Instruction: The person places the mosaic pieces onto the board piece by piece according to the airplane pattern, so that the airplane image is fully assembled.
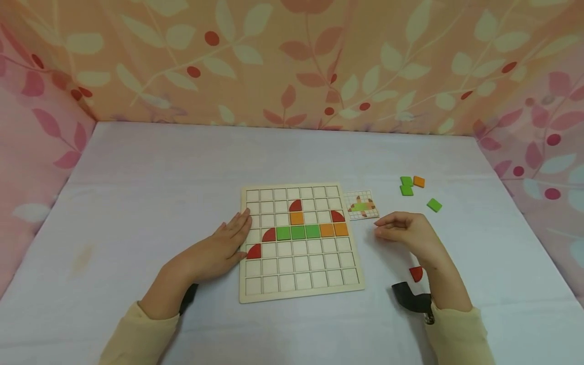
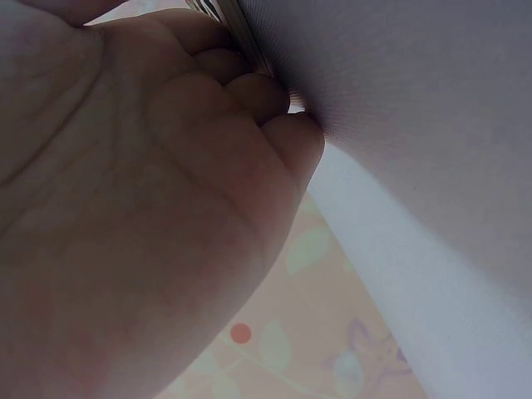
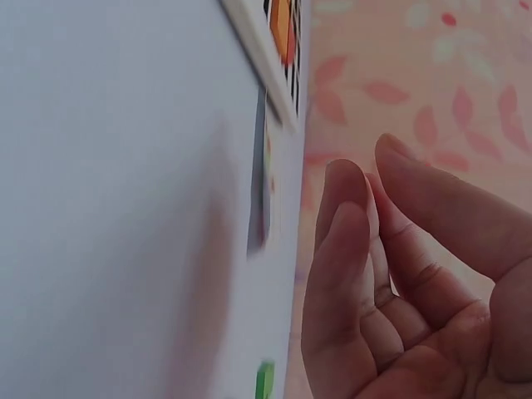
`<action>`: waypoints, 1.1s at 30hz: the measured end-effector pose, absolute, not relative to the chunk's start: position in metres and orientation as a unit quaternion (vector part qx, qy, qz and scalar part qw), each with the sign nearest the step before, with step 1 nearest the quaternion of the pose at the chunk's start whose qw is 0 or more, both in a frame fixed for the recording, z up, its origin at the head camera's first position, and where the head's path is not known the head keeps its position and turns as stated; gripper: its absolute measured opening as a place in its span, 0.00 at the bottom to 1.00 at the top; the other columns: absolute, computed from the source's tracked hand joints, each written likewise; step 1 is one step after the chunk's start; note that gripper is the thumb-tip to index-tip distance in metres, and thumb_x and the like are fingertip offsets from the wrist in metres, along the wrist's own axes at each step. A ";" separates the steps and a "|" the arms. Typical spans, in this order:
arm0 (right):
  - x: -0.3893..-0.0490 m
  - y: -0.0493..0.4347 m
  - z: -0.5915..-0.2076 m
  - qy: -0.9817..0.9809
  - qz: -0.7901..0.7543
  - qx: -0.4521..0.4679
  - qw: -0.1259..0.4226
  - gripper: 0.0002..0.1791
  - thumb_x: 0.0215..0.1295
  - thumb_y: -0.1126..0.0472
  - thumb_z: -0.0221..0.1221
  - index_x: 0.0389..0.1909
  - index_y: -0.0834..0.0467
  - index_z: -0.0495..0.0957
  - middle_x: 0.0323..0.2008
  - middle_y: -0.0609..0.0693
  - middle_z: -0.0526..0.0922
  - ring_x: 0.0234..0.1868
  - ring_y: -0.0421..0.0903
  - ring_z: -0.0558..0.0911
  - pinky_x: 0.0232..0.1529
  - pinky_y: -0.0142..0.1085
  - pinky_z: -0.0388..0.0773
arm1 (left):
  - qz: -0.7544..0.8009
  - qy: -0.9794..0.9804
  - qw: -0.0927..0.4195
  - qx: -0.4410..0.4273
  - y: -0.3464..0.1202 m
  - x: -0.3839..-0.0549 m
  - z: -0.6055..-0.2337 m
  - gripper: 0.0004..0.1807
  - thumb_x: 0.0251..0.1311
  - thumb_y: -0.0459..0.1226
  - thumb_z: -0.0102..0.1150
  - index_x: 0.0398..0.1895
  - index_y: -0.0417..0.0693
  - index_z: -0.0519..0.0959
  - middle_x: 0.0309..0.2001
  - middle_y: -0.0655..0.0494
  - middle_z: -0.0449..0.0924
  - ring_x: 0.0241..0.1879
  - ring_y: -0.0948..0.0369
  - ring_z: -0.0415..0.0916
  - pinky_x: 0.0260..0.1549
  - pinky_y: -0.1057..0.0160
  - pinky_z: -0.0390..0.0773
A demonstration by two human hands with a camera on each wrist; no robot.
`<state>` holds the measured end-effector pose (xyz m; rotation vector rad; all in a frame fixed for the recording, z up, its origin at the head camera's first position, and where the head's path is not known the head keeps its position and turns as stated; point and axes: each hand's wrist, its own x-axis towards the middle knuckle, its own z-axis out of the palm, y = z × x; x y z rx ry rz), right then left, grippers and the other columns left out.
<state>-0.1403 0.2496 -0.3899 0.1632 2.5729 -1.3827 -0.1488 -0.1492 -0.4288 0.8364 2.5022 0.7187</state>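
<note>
My left hand rests on the left edge of a pale grid board, its fingers straight. Between my right thumb and fingertips there is a gap and nothing held; the right hand hovers above the cloth, right of the board. A row across the grid has green squares and orange squares, with a red quarter-circle tile at its left. Another orange square lies above the row. Further red quarter-circles sit elsewhere on the grid. A small pattern card lies beside the board's right edge.
Loose green tiles and an orange tile lie at the back right. Near the right forearm is a loose red quarter-circle. A white cloth covers the table, with patterned curtains behind and at both sides.
</note>
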 end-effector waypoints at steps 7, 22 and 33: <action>-0.136 0.295 -0.388 0.882 -0.451 0.106 0.087 0.22 0.59 0.56 0.66 0.45 0.71 0.78 0.31 0.39 0.84 0.33 0.35 0.83 0.36 0.26 0.77 | 0.257 0.896 0.203 0.301 -0.149 -0.150 -0.430 0.37 0.68 0.36 0.48 0.73 0.34 0.43 0.75 0.45 0.31 0.73 0.48 0.33 0.68 0.45 0.43; -0.124 0.361 -0.390 0.906 -0.368 0.176 0.109 0.24 0.62 0.48 0.61 0.47 0.66 0.79 0.30 0.32 0.79 0.33 0.31 0.75 0.42 0.38 0.69 | 0.253 0.897 0.204 0.298 -0.149 -0.150 -0.429 0.37 0.68 0.36 0.48 0.72 0.33 0.43 0.75 0.43 0.32 0.73 0.48 0.33 0.68 0.45 0.43; -0.126 0.356 -0.398 0.925 -0.329 0.155 0.109 0.27 0.59 0.53 0.65 0.50 0.71 0.75 0.29 0.43 0.81 0.40 0.43 0.69 0.41 0.39 0.64 | 0.254 0.897 0.201 0.300 -0.148 -0.149 -0.429 0.36 0.68 0.36 0.48 0.72 0.32 0.44 0.75 0.43 0.32 0.73 0.48 0.33 0.67 0.45 0.43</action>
